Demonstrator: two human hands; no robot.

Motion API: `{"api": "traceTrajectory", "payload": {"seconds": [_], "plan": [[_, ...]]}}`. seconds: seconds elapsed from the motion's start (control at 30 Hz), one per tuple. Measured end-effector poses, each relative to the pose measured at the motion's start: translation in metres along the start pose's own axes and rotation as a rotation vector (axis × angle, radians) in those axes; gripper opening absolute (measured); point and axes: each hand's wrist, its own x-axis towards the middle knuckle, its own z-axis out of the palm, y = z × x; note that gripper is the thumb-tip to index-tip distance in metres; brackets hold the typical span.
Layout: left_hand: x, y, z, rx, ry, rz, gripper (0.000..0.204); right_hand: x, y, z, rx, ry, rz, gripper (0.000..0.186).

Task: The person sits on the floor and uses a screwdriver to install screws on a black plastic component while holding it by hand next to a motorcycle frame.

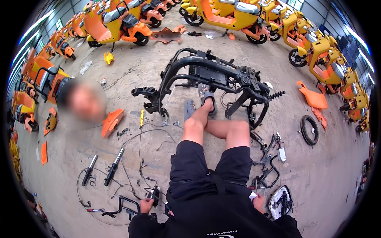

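Observation:
My left hand (pixel 146 205) is low on the left, its fingers closed at the edge of a black box-shaped part (pixel 155 194) with cables trailing from it. Low on the right, my right hand (pixel 258 202) is closed around what looks like a thin metal rod (pixel 256 186); its lower end is hidden in the fingers. A small white piece (pixel 253 195) shows beside that hand. A white-rimmed shell with black parts (pixel 280 201) lies just right of it. Ahead of my legs rests a bare black scooter frame (pixel 206 69), with one shod foot against it.
Loose cables (pixel 139 148), two shock absorbers (pixel 114 168), (pixel 89 170) and a bent black tube bracket (pixel 126 204) lie to the left. Black brackets (pixel 271 174) and a tyre (pixel 309 130) are on the right. Orange panels (pixel 112 123) and rows of scooters (pixel 222 16) surround me. Another person (pixel 67 93) is at left.

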Motion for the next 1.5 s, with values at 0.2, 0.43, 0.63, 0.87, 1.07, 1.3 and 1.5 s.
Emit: {"api": "traceTrajectory", "payload": {"seconds": [0.2, 0.43, 0.63, 0.87, 1.07, 1.3, 1.5], "plan": [[-0.027, 0.029, -0.081, -0.655, -0.15, -0.464, 0.02, -0.005, -0.129, -0.033, 0.52, -0.021, 0.022, 0.026], [-0.015, 0.162, -0.143, -0.68, -0.125, -0.023, 0.017, -0.034, -0.287, -0.048, 0.612, -0.226, -0.223, 0.029], [0.028, 0.268, -0.097, -1.039, -0.352, 0.189, 0.031, -0.048, -0.348, -0.002, 0.733, -0.705, -0.318, 0.025], [0.028, 0.339, -0.051, -1.193, -0.224, 0.165, 0.029, -0.048, -0.412, 0.091, 0.552, -1.215, -0.257, 0.021], [0.023, 0.361, -0.039, -1.231, -0.337, 0.287, 0.032, -0.011, -0.462, 0.146, 0.437, -1.462, -0.197, 0.019], [0.031, 0.369, -0.041, -1.119, -0.306, 0.362, 0.036, -0.074, -0.468, 0.206, 0.572, -1.405, -0.242, 0.035], [0.039, 0.34, -0.065, -1.217, -0.246, 0.329, 0.052, -0.122, -0.475, 0.227, 0.575, -1.409, -0.328, 0.035]]}}
